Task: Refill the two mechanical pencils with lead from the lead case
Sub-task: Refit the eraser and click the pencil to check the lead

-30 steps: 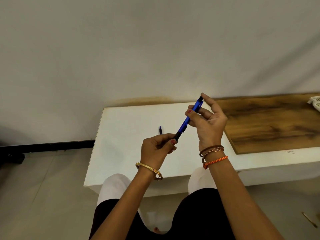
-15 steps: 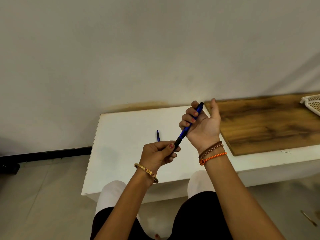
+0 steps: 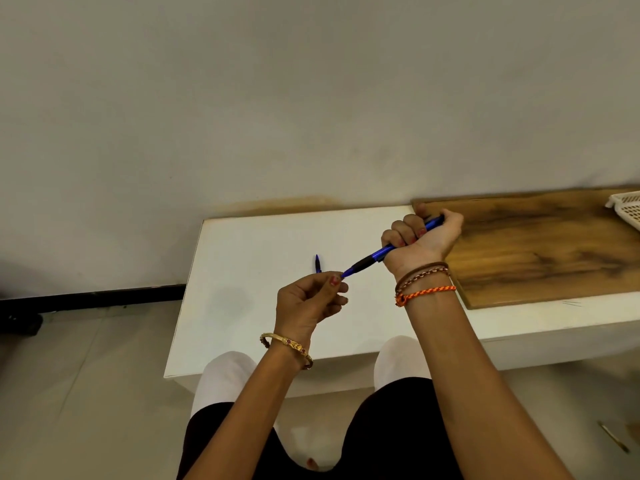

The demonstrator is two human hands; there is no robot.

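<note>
White table (image 3: 249, 306) against a plain wall carries a wooden board (image 3: 540, 251) at right and a second blue pencil (image 3: 317, 264) lying far of the left hand (image 3: 308, 303). Right hand (image 3: 424, 237) fists the blue mechanical pencil (image 3: 377, 255) slantwise; left fingertips pinch its tip.

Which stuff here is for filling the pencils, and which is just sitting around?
For the job:
- blue mechanical pencil, gripped in the right hand, tip at the left hand
- second blue pencil on the white table

Just lying about:
- wooden board
- white basket

No lead case shows.
</note>
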